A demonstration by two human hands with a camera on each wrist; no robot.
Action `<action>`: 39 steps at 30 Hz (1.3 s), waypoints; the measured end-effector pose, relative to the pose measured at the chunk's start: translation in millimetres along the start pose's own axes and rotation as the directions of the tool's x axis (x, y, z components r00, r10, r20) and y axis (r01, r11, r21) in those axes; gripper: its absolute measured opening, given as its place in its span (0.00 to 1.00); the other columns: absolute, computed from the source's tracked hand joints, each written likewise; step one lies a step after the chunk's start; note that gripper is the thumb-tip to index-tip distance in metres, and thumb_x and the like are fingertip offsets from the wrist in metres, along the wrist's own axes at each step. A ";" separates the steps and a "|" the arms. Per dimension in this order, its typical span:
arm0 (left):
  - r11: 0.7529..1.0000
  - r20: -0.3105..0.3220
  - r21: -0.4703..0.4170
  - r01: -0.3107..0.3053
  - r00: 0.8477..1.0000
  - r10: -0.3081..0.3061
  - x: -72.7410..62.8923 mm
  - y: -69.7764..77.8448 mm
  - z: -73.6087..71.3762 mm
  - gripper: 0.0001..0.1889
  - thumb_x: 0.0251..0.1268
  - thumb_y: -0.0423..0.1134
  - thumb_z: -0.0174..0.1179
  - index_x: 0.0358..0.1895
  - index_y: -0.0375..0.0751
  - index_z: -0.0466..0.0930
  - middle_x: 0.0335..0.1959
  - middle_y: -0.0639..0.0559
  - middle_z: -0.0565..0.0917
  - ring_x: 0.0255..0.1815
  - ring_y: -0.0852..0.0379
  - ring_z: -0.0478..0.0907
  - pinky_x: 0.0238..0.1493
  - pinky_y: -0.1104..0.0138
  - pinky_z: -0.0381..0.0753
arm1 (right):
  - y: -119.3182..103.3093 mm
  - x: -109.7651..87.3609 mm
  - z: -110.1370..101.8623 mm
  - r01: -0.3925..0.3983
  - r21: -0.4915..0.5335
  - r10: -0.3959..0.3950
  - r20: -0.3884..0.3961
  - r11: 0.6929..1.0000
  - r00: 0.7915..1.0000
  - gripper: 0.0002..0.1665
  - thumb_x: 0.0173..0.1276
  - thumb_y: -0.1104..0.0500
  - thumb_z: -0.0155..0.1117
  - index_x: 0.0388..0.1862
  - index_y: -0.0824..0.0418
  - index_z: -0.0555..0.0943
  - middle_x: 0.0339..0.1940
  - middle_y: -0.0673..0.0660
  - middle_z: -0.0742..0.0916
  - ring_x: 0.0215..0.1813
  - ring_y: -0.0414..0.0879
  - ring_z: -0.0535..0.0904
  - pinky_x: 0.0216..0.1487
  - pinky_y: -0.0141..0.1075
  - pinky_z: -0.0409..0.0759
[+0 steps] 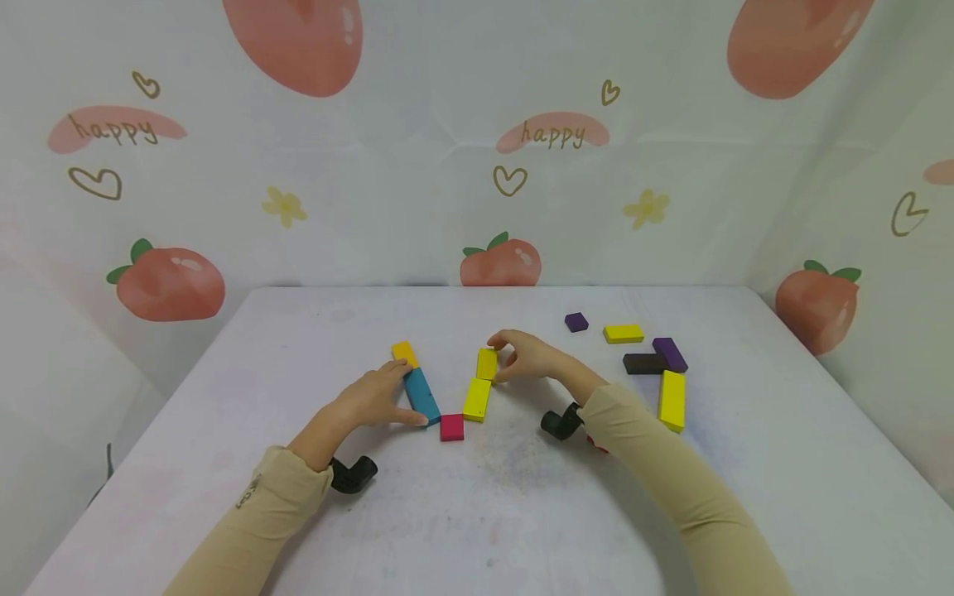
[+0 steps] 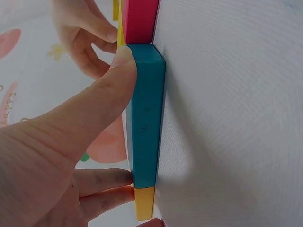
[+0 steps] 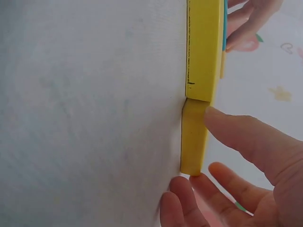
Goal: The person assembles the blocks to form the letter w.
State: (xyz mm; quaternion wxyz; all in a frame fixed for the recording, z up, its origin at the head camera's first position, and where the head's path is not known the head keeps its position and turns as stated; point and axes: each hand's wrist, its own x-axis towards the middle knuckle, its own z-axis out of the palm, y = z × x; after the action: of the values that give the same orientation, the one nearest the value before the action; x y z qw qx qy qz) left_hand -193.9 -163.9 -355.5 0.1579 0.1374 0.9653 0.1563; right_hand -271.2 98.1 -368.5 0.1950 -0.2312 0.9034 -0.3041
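Note:
My left hand [image 1: 371,396] lies along the left side of a long blue block [image 1: 421,396]. Its thumb touches the blue block's near end, and straight fingers rest at the seam with an orange block [image 1: 405,353]. A small red block [image 1: 451,428] sits at the blue block's near corner. Right of it, a longer yellow block [image 1: 477,399] meets a shorter yellow block [image 3: 194,137]. With thumb and curved fingertips, my right hand [image 1: 531,356] holds the shorter one lengthwise. Together the blocks form a V-like line on the table.
At the right of the white table [image 1: 462,521] lie a small purple block [image 1: 576,322], a yellow block [image 1: 623,334], a black block [image 1: 644,364], a long purple block [image 1: 671,354] and another yellow block [image 1: 672,401]. A red piece [image 1: 596,445] is partly hidden by the right sleeve.

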 end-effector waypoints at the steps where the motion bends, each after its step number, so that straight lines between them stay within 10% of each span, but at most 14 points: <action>1: 1.000 0.000 -0.002 -0.001 1.000 0.001 0.0 0.1 0.1 0.49 0.49 0.56 0.68 0.69 0.29 0.56 0.71 0.32 0.58 0.68 0.34 0.60 0.67 0.44 0.63 | 0.1 0.1 0.3 0.000 0.000 0.000 -0.003 1.000 1.000 0.34 0.59 0.58 0.67 0.63 0.62 0.68 0.62 0.62 0.75 0.49 0.52 0.77 0.57 0.40 0.78; 39: 1.000 -0.009 0.005 -0.005 1.000 0.005 2.3 -2.0 1.8 0.49 0.49 0.55 0.68 0.68 0.29 0.57 0.71 0.33 0.59 0.68 0.34 0.60 0.67 0.44 0.64 | -3.3 0.8 3.1 -0.004 -0.004 0.004 -0.030 1.000 1.000 0.32 0.59 0.58 0.67 0.61 0.62 0.70 0.57 0.62 0.77 0.47 0.51 0.77 0.55 0.39 0.80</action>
State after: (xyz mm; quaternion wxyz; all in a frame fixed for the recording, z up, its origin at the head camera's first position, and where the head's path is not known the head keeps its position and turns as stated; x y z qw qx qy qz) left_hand -195.8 -164.5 -358.4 0.1527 0.1393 0.9660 0.1551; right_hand -269.3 93.9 -368.8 0.1815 -0.2251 0.9073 -0.3053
